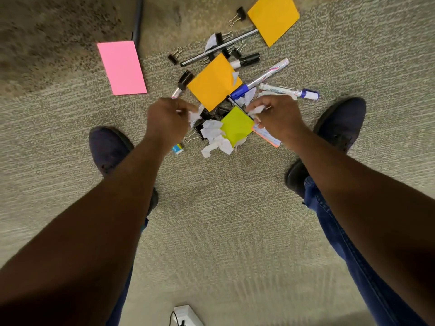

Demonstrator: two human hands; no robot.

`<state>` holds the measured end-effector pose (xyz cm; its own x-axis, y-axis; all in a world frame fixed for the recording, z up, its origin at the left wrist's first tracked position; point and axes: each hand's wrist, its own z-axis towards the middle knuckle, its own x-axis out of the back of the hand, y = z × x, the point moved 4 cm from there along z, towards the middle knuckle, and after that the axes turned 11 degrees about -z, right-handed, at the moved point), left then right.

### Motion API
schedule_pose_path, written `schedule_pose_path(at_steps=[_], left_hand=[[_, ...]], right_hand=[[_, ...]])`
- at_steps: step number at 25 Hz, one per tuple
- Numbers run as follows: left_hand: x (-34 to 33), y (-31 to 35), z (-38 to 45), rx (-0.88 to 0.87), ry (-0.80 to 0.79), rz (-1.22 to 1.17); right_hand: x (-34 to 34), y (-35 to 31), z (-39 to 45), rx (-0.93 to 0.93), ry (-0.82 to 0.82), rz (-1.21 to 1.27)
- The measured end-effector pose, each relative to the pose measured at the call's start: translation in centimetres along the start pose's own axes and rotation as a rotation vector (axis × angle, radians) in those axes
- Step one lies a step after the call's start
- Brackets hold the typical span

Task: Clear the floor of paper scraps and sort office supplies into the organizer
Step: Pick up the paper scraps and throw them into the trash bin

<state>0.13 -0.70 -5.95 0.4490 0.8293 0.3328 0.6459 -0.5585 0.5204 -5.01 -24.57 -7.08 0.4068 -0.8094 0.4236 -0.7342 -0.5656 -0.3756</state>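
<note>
A pile of office supplies lies on the carpet between my shoes. My left hand (168,121) is closed on a white paper scrap (194,116) at the pile's left edge. My right hand (280,116) pinches another crumpled white paper scrap (256,110) at the right edge. Between the hands sit a lime sticky pad (236,125) and more crumpled white scraps (215,140). Beyond them lie an orange sticky pad (213,82), markers (289,90) and black binder clips (174,56). No organizer is in view.
A pink paper sheet (121,67) lies to the far left, a second orange pad (273,18) at the far right. My dark shoes (107,147) (339,123) flank the pile. A small eraser (177,148) lies by my left wrist. A white power adapter (186,315) sits near the bottom edge.
</note>
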Motion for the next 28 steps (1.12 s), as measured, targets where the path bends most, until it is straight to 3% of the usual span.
schedule_pose_path(at_steps=[5,12,15,18,22,28], left_hand=[[-3.0,-2.7,-3.5,-0.176,0.056,0.225],[-6.7,-3.1,-2.3,-0.257,-0.039,0.381],[-6.4,-3.0,-1.1,-0.302,-0.069,0.469],[-4.4,-3.3,-0.8,-0.27,-0.002,0.313],[-0.6,-4.4,-1.4,-0.149,0.153,0.121],[1.5,-4.9,-3.7,-0.036,0.178,0.102]], right_hand=[[-5.6,1.3,-3.3,-0.061,-0.123,-0.132],[-11.3,0.4,-4.0,0.078,0.166,-0.292],[-13.1,0.1,-3.8,0.107,0.211,-0.531],[-14.2,0.6,-4.2,0.29,0.165,-0.743],[-13.9,2.5,-4.3,0.318,0.012,-0.609],[-9.2,3.6,-6.9,0.091,0.186,-0.293]])
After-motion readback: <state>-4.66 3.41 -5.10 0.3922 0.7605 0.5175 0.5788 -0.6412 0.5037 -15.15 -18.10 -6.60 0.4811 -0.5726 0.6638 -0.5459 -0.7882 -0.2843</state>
